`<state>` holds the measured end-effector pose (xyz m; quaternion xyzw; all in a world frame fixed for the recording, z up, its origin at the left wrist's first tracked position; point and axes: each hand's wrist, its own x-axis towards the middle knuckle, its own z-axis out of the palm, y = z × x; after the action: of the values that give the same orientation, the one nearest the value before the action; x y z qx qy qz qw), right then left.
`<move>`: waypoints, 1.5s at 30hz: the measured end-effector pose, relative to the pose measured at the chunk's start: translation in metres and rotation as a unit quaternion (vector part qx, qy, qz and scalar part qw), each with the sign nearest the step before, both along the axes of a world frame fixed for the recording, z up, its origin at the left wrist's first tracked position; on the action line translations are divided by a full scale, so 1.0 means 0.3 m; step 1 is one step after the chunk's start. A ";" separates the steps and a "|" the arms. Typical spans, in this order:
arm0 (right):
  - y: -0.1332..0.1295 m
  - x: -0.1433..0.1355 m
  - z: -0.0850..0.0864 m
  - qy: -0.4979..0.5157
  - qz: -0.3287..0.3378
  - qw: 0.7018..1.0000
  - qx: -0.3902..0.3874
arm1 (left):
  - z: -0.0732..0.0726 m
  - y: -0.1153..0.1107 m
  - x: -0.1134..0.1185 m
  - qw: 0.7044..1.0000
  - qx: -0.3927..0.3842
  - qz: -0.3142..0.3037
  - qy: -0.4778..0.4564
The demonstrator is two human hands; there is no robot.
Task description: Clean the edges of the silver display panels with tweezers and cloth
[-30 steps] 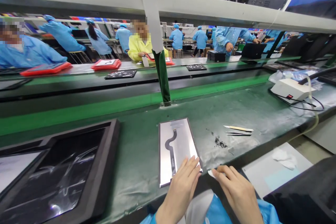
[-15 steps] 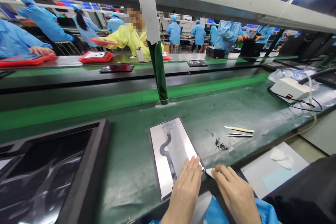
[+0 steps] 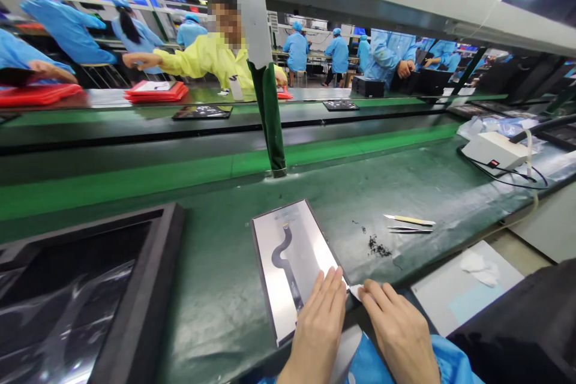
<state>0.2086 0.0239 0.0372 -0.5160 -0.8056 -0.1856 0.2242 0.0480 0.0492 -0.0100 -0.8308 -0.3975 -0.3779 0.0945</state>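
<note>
A display panel (image 3: 306, 240) lies face-down on the green bench mat, its silvery back up and a dark, curved flex cable (image 3: 291, 281) running along it. My left hand (image 3: 318, 324) rests flat on the panel's near right part, fingers stretched out side by side. Just right of it, my right hand (image 3: 396, 324) pinches a small white wipe (image 3: 357, 291) against the panel's near right corner. Past that hand lie crumbled black scraps (image 3: 378, 247), a pair of tweezers (image 3: 410, 230) and a knife with a yellowish handle (image 3: 411, 220).
At left stands a dark foam-edged tray (image 3: 168, 252) with film-covered screens. A green post (image 3: 273, 126) rises behind the panel. A white device with cables (image 3: 495, 153) sits at right; below it is a white board (image 3: 468, 294) with a crumpled wipe. Co-workers sit across the line.
My right hand has shifted slightly left, bringing the wipe to the panel's corner. The left hand stays on the panel. Across the line, the person in yellow no longer holds the red tray.
</note>
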 end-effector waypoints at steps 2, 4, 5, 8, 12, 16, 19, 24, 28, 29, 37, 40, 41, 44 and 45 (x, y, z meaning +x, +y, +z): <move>0.000 -0.006 0.000 0.004 -0.010 1.000 -0.001 | -0.008 -0.001 0.004 1.000 0.001 0.002 -0.002; 0.000 -0.010 -0.001 0.009 -0.019 1.000 -0.001 | -0.009 0.000 0.009 1.000 0.006 0.013 0.005; 0.000 -0.010 -0.001 0.011 -0.022 1.000 -0.001 | -0.007 0.001 0.011 1.000 0.011 0.019 0.009; -0.002 -0.008 -0.002 0.011 -0.022 1.000 0.003 | 0.001 0.005 0.017 0.999 0.018 0.027 0.013; -0.004 -0.004 -0.003 0.008 -0.015 1.000 0.005 | 0.005 0.008 0.018 0.999 0.022 0.024 0.006; -0.002 -0.008 0.000 0.012 -0.017 1.000 0.009 | -0.001 0.008 0.015 1.000 0.024 0.015 -0.007; 0.000 -0.014 0.003 0.010 -0.022 1.000 0.012 | 0.000 0.006 0.012 0.999 0.027 0.018 -0.009; 0.000 -0.017 0.005 0.008 -0.023 1.000 0.010 | 0.006 0.009 0.011 0.999 0.030 0.023 0.003; 0.005 -0.021 0.005 0.007 -0.025 1.000 0.013 | 0.009 0.014 0.018 0.999 0.047 0.024 -0.005; 0.007 -0.023 0.005 0.011 -0.028 0.999 0.015 | 0.010 0.015 0.020 0.998 0.052 0.026 -0.007; 0.007 -0.026 0.003 0.025 -0.033 0.999 0.010 | 0.011 0.020 0.025 0.997 0.065 0.034 -0.007; 0.007 -0.027 0.002 0.026 -0.037 0.999 0.014 | 0.015 0.021 0.023 0.998 0.059 0.033 0.001; 0.007 -0.028 0.002 0.025 -0.037 0.999 0.015 | 0.016 0.021 0.022 0.998 0.057 0.033 0.003; 0.007 -0.027 0.003 0.022 -0.037 0.999 0.012 | 0.019 0.022 0.020 0.997 0.065 0.031 0.006; 0.007 -0.027 0.004 0.021 -0.038 0.999 0.011 | 0.020 0.022 0.019 0.997 0.068 0.030 0.007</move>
<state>0.2007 0.0259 0.0383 -0.5475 -0.7785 -0.1916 0.2395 0.0538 0.0559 -0.0041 -0.8124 -0.3953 -0.3956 0.1650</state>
